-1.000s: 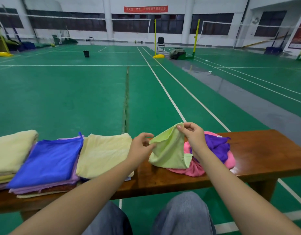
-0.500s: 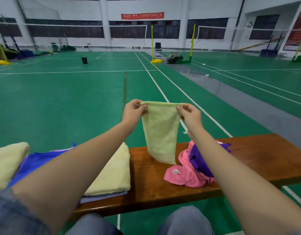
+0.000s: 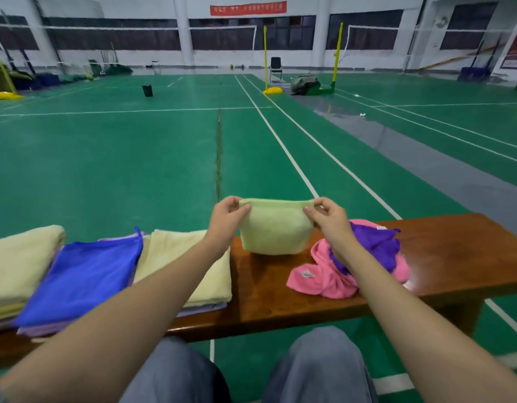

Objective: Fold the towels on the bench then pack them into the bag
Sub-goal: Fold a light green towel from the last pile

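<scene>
A light green towel [image 3: 276,228] hangs by its top edge, its lower part resting on the brown wooden bench [image 3: 455,251]. My left hand [image 3: 226,215] pinches its upper left corner and my right hand [image 3: 328,218] pinches its upper right corner. To the right lie a crumpled pink towel [image 3: 324,279] and a crumpled purple towel [image 3: 376,245] on top of it. Folded towels sit on the left: a pale yellow one [image 3: 178,257], a blue one [image 3: 85,274] and a cream one [image 3: 18,260]. No bag is in view.
The bench's right end [image 3: 484,237] is bare wood. My knees in grey trousers [image 3: 318,370] are just below the bench's front edge. Beyond the bench stretches a green court floor [image 3: 135,155] with white lines, net posts and a black bin [image 3: 147,90] far off.
The green towel was lifted from the crumpled pile, spread between both hands, then lowered so that its bottom now rests on the bench.
</scene>
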`<move>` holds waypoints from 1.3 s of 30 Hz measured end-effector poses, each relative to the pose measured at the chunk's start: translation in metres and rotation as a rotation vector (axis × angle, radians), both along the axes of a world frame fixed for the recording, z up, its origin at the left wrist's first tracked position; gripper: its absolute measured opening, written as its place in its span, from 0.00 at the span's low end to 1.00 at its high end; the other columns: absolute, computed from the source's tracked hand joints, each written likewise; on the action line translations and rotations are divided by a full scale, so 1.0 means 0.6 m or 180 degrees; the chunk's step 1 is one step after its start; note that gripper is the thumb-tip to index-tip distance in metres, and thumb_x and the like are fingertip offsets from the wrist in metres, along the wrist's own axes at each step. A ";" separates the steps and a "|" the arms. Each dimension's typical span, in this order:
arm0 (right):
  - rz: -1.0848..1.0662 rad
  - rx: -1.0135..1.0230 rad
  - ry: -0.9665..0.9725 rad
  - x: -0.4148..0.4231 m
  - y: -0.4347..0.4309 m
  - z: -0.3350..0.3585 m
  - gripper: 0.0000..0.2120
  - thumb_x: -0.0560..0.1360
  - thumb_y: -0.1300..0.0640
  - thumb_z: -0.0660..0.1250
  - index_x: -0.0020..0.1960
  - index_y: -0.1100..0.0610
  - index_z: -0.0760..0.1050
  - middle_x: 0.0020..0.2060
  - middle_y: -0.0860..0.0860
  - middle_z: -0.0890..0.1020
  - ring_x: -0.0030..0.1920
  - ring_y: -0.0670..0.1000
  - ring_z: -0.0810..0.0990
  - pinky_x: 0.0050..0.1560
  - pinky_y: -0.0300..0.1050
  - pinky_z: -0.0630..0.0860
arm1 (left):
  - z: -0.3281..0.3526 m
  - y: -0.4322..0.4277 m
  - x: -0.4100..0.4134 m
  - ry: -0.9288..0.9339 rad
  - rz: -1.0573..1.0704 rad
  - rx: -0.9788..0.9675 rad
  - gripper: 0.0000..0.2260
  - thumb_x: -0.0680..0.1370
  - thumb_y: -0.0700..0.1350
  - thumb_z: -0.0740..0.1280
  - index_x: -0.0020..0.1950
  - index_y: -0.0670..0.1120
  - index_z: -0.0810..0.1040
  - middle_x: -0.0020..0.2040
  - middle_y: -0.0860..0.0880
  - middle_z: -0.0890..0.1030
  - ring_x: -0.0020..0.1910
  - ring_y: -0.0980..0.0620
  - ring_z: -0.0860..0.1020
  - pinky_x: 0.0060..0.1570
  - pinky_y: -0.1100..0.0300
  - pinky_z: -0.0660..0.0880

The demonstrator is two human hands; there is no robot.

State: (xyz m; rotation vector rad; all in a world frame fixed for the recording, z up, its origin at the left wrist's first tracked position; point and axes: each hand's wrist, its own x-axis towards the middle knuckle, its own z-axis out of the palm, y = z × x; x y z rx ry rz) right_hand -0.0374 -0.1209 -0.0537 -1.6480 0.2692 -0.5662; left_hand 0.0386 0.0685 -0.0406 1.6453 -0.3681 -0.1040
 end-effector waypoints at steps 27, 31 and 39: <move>-0.0581 -0.1963 0.1615 0.029 0.011 -0.211 0.11 0.78 0.54 0.63 0.60 0.53 0.72 0.50 0.48 0.79 0.47 0.48 0.77 0.47 0.45 0.76 | -0.232 -0.080 -0.014 0.0435 0.1341 0.2026 0.11 0.82 0.46 0.57 0.62 0.43 0.69 0.59 0.43 0.72 0.58 0.44 0.73 0.62 0.51 0.70; -0.0558 -0.2327 0.1477 0.025 0.016 -0.222 0.18 0.77 0.50 0.64 0.65 0.52 0.67 0.57 0.49 0.76 0.55 0.49 0.75 0.54 0.44 0.74 | -0.233 -0.084 -0.028 0.0475 0.1390 0.1928 0.18 0.81 0.47 0.59 0.70 0.45 0.63 0.66 0.43 0.68 0.64 0.43 0.70 0.64 0.51 0.70; -0.0030 -0.2700 0.1787 0.005 0.017 -0.223 0.25 0.75 0.43 0.63 0.70 0.44 0.62 0.63 0.51 0.70 0.62 0.53 0.67 0.60 0.46 0.65 | -0.213 -0.067 -0.067 0.0531 0.1140 0.2331 0.23 0.80 0.48 0.61 0.73 0.49 0.57 0.64 0.42 0.71 0.61 0.43 0.74 0.59 0.51 0.73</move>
